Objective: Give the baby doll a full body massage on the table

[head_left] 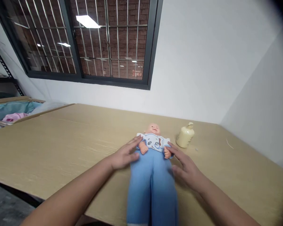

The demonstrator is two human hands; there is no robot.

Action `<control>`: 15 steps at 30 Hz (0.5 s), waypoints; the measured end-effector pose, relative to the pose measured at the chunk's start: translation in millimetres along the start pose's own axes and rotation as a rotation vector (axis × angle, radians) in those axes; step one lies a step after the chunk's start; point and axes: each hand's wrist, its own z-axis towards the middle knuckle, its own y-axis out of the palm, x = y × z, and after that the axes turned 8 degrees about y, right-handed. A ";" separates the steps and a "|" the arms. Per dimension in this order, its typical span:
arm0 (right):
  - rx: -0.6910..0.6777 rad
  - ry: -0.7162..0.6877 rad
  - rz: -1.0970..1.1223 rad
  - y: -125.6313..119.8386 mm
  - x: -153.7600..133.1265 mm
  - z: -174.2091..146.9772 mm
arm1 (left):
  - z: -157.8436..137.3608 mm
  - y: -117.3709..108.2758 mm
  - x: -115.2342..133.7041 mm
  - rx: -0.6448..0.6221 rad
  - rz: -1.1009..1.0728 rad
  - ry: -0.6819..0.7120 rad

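A baby doll (153,129) lies on its back on the table, its head toward the wall. It wears a white top (153,142) with a cartoon animal face and long blue trousers (152,179) that stretch toward me. My left hand (127,153) is open, its fingers at the doll's sleeve and small hand on the left. On the other side my right hand (185,168), also open and slightly blurred, has its fingertips by the doll's other hand. Neither hand is closed around anything. The lower ends of the trousers reach the bottom of the view.
A cream pump bottle (185,136) stands on the tan table (89,131), right of the doll. At the far left is a box (33,116) with pink and teal cloth. Behind the table are a white wall (191,62) and a barred window (113,40).
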 end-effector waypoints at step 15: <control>0.113 0.022 -0.234 20.1 -8.7 1.2 | 5.2 17.3 -8.5 0.148 0.015 0.029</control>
